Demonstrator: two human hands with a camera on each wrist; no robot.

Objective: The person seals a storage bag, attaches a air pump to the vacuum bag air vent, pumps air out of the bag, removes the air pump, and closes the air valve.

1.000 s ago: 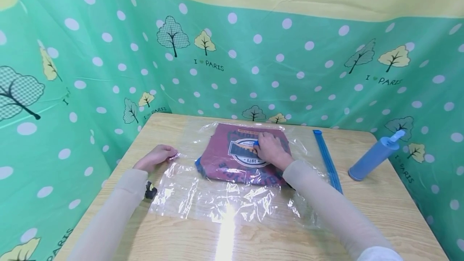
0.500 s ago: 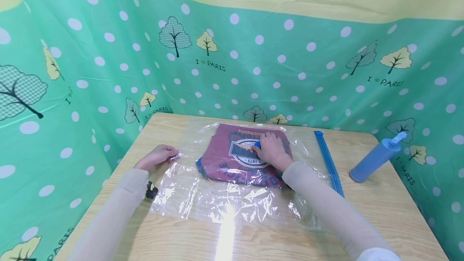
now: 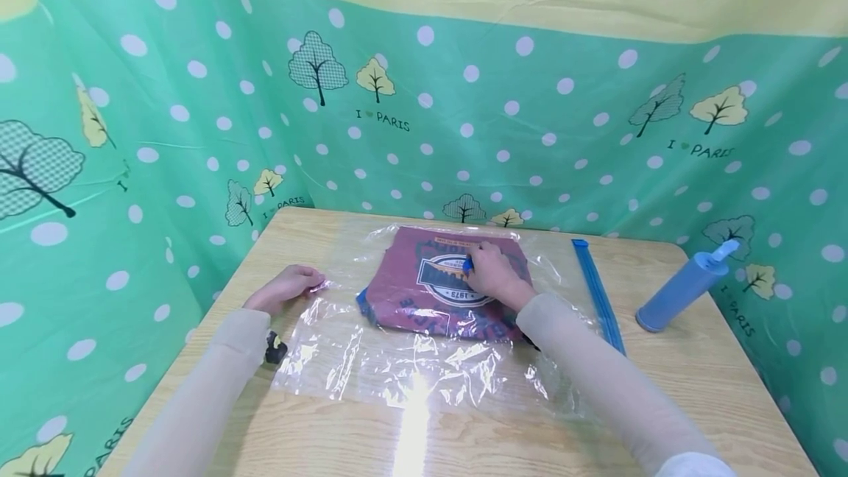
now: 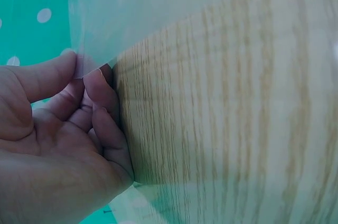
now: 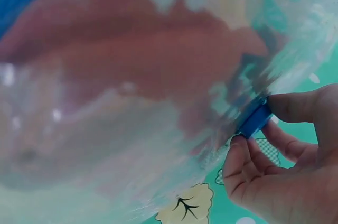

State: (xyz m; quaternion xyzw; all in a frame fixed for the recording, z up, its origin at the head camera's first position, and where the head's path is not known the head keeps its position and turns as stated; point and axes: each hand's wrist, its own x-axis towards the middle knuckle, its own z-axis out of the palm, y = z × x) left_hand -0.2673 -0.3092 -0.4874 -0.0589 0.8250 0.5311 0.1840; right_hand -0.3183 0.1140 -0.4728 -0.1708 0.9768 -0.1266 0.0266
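A clear plastic bag point(image 3: 371, 366) lies flat on the table, with a folded maroon cloth item with printed lettering point(image 3: 397, 285) inside it. My left hand point(image 3: 286, 289) is at the bag's left end. In the left wrist view its thumb and index finger pinch the film's edge point(image 4: 91, 64). My right hand point(image 3: 493, 274) is over the maroon cloth. Between its thumb and fingers point(image 5: 236, 163) it holds a small blue cap point(image 5: 255, 119) on the bag's surface. Part of the cap is hidden by the hand in the head view.
A blue hand pump point(image 3: 682, 291) stands tilted at the table's right side. A long blue zip strip point(image 3: 599, 293) runs along the bag's right end, partly behind the right sleeve. Green dotted curtains point(image 3: 397, 146) hang behind and beside the wooden table point(image 3: 318, 433).
The fingers of my right hand shift slightly about the blue cap. My left hand keeps its place at the bag's edge, and the bag lies as before.
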